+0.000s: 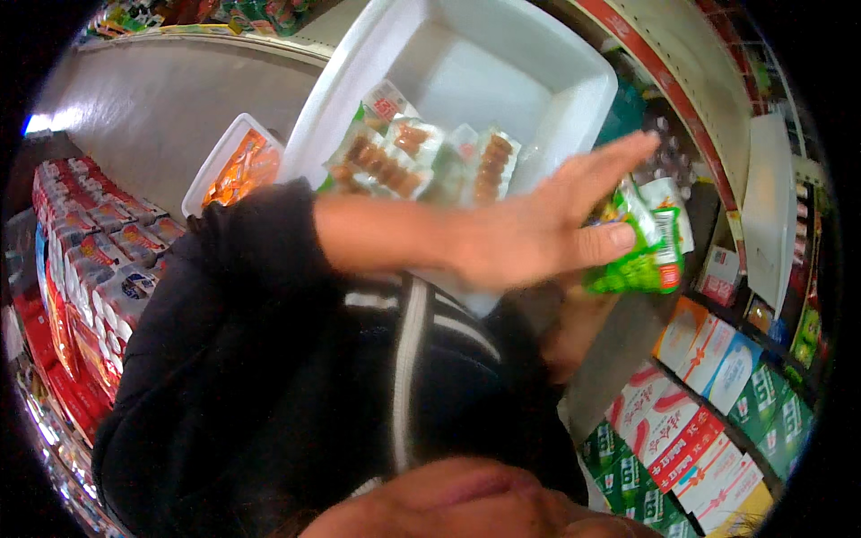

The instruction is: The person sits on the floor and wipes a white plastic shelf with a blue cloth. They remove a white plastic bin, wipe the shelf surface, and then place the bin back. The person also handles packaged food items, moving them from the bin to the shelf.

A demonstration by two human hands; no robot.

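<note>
My left hand [531,232] reaches across my body to the right, its fingers stretched out and the thumb apart. That thumb overlaps a bright green snack packet [646,262]; whether it grips the packet cannot be made out. Behind the packet shows a whitish packet [675,202]. My right hand [575,329] is blurred and mostly hidden under the left one, at the lower end of the green packet, and seems to hold it. In front of me stands a white plastic bin [572,101]. Clear sealed packs of brown snack pieces [494,165] lie at its near end.
A smaller white tub [195,185] holds orange packets [242,171]. Shrink-wrapped cans [101,255] are stacked on the left. Printed cartons [672,430] stand low on the right. A shelf with a red edge strip [662,77] runs along the upper right.
</note>
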